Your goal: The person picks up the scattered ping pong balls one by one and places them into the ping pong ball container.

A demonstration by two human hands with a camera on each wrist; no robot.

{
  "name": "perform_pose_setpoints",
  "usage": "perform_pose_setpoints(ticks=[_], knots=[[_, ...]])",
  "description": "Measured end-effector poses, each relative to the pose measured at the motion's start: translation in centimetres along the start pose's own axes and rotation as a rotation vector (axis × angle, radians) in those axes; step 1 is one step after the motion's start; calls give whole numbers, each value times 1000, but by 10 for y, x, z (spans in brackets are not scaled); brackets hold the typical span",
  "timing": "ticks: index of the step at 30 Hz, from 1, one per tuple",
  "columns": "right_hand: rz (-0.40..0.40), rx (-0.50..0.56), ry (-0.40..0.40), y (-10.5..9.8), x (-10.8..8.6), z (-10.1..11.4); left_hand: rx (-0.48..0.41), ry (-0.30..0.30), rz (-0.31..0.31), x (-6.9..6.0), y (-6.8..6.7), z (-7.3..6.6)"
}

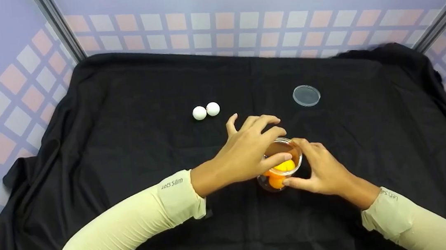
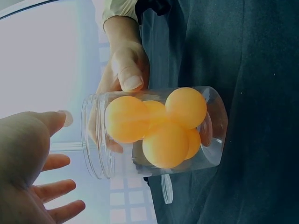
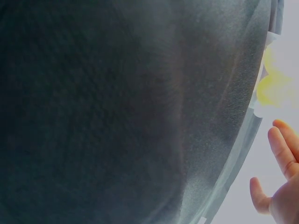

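Note:
A clear open-topped jar (image 2: 126, 165) with several orange table tennis balls (image 2: 166, 145) inside stands on the black cloth. My right hand (image 1: 322, 168) holds it from the right, thumb on the near side and fingers around the far side, close to the rim. Above the jar's mouth is my left hand (image 1: 246, 149), fingers spread and loosely bent, with nothing held. In the left wrist view, that hand is apart from the rim. Two white table tennis balls (image 1: 213, 109) lie touching each other beyond my left hand. Only some fingertips (image 3: 281, 149) show in the right wrist view.
A clear round lid (image 1: 306, 96) lies flat on the cloth, behind and to the right of the jar. Black cloth (image 1: 142, 108) covers the table and hangs in folds at the sides. Panels with a tile pattern (image 1: 224, 21) enclose the back and sides.

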State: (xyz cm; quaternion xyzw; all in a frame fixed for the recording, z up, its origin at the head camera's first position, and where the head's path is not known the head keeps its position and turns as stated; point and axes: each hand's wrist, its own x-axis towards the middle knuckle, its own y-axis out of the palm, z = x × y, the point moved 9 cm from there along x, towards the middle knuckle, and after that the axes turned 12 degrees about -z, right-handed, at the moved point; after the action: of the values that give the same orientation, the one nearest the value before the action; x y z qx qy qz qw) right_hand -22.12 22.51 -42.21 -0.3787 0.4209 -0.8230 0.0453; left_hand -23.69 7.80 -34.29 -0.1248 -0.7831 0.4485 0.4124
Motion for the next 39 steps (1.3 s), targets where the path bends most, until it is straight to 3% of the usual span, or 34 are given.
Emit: perform_pose_setpoints(ticks=[19,31,39], knots=[[-2,7,16,0,1,1,-24,-89,-37,9,-1,28],[-29,7,-14,-1,1,2,19,-247,-60,20,5,86],[-12,0,21,1,0,1,66,-364,-76,22,13,135]])
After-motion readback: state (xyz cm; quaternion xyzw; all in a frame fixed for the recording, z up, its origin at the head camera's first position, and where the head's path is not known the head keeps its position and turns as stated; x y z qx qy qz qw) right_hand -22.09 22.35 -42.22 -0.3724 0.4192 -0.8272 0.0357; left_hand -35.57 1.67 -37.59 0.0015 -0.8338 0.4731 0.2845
